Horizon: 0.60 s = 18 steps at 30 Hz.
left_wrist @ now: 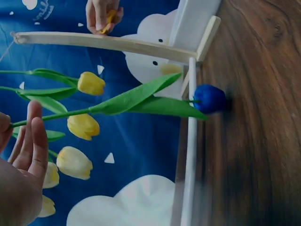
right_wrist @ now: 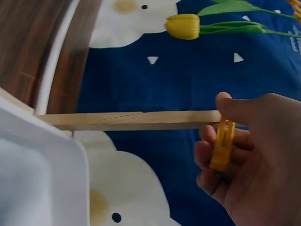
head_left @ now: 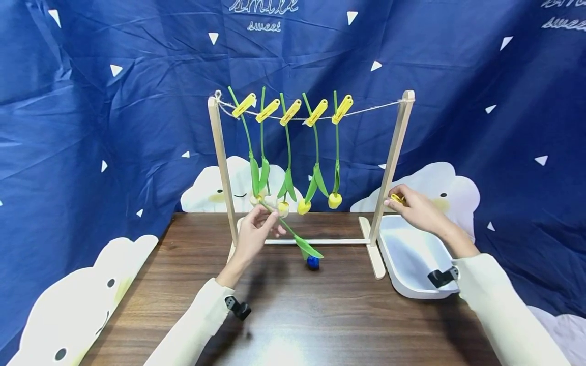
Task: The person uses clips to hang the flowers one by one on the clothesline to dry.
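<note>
My left hand (head_left: 257, 230) pinches the green stem of a blue tulip (head_left: 313, 262), whose bloom hangs downward in front of the wooden rack. In the left wrist view, the blue bloom (left_wrist: 209, 99) is low, close to the rack's white bottom bar. By the right post, my right hand (head_left: 417, 208) holds a yellow clothespin (right_wrist: 223, 145) between thumb and fingers. Several tulips, yellow and pale, hang upside down from the string (head_left: 373, 108), each held by a yellow clothespin (head_left: 342, 109). My left hand partly covers the pale blooms at the left.
The rack's right post (head_left: 392, 168) and left post (head_left: 222, 170) carry the string, with a white bar (head_left: 320, 242) joining them below. A white plastic bin (head_left: 394, 274) stands right of the rack on the brown wooden table (head_left: 284, 315). Behind hangs a blue curtain (head_left: 137, 127).
</note>
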Each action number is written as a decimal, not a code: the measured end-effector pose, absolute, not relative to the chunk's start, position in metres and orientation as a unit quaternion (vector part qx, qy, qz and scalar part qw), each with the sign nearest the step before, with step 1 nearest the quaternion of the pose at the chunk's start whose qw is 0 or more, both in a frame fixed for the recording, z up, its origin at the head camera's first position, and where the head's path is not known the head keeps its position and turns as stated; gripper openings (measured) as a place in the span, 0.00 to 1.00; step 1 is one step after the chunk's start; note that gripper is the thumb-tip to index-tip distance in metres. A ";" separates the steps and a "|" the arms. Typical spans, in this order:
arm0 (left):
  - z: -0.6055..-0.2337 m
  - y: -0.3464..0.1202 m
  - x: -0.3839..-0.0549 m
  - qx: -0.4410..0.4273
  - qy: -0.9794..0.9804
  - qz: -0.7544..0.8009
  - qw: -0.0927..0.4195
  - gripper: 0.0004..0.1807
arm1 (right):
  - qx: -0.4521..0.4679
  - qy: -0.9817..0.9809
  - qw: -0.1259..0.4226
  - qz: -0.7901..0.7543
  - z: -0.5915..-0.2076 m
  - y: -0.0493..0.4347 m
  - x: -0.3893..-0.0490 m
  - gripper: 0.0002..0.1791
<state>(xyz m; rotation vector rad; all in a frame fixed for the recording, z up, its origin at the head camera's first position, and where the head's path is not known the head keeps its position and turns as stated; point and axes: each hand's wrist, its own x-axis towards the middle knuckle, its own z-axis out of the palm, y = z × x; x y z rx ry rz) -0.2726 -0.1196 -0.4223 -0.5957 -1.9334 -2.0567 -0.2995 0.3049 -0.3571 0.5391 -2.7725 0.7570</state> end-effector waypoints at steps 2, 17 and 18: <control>-0.421 -0.116 -0.273 -0.233 -0.651 -0.711 0.131 0.12 | 0.180 -0.943 0.112 0.258 -0.353 0.305 -0.296 0.17; -0.394 -0.080 -0.270 -0.286 -0.610 -0.731 0.108 0.11 | 0.153 -0.928 0.163 0.300 -0.322 0.294 -0.277 0.21; -0.392 -0.078 -0.270 -0.286 -0.616 -0.726 0.108 0.11 | 0.154 -0.925 0.165 0.306 -0.321 0.292 -0.276 0.21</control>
